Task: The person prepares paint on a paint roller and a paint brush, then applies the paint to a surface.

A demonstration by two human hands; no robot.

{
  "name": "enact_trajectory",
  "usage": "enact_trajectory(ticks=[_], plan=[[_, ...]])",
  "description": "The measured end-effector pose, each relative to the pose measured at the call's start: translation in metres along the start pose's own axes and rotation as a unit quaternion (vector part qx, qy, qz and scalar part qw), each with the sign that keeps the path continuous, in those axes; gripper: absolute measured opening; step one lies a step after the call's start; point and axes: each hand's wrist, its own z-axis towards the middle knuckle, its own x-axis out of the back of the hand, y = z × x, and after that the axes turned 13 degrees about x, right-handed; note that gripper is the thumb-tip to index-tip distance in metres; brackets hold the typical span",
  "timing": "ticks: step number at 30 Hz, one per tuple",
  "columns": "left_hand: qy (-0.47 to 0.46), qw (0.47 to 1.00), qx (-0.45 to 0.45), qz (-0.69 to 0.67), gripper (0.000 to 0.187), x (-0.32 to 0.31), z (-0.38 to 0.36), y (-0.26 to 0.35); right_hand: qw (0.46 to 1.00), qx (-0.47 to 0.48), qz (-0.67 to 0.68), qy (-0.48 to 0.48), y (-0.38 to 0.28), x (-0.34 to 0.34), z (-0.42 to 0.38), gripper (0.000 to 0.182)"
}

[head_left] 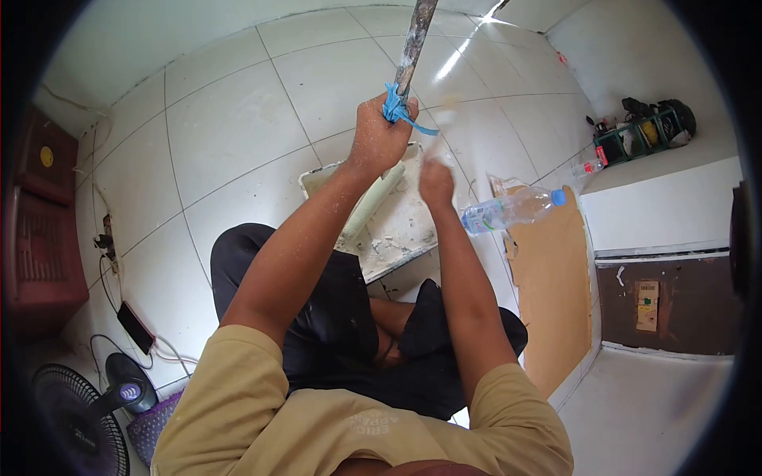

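My left hand (382, 131) is wrapped round a worn, paint-flecked pole (413, 47). A blue strip (390, 103) is tied on the pole right at my fingers. Below that hand, a pale paint roller (377, 202) lies in a paint-crusted tray (405, 252) on the floor in front of my legs. My right hand (436, 181) is over the tray's right side, smeared by motion. Its fingers cannot be made out, nor whether they hold anything. A clear plastic bottle (520, 209) with a blue cap is to the right of my right forearm.
Brown cardboard (552, 278) covers the floor at right, beside a white ledge (667, 206). On the ledge sits a green crate (643, 139) of items. At left are a maroon cabinet (48, 230), a phone-like black device (136, 327) with cables and a black fan (79, 420).
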Motion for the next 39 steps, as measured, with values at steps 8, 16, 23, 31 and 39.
enact_trajectory(ticks=[8, 16, 23, 31, 39], plan=[[0.011, 0.999, -0.023, 0.033, 0.032, 0.0, -0.003, 0.005, 0.995, -0.009, -0.038, 0.089, -0.022, 0.018, -0.01, 0.054], [0.02, 0.999, -0.034, 0.028, 0.042, 0.002, 0.004, -0.011, 0.993, -0.008, 0.023, 0.113, -0.054, 0.073, 0.002, 0.059], [0.022, 0.998, -0.053, 0.02, 0.043, 0.002, 0.006, -0.01, 0.998, -0.013, -0.029, -0.059, -0.006, 0.021, -0.026, 0.062], [0.01, 1.0, 0.007, -0.016, 0.04, 0.007, 0.005, 0.006, 0.993, -0.008, 0.08, -0.089, -0.035, 0.111, -0.109, 0.063], [-0.012, 0.997, -0.008, -0.081, 0.025, 0.017, -0.013, 0.071, 0.991, 0.008, 0.057, -0.119, -0.036, 0.127, -0.181, 0.058]])
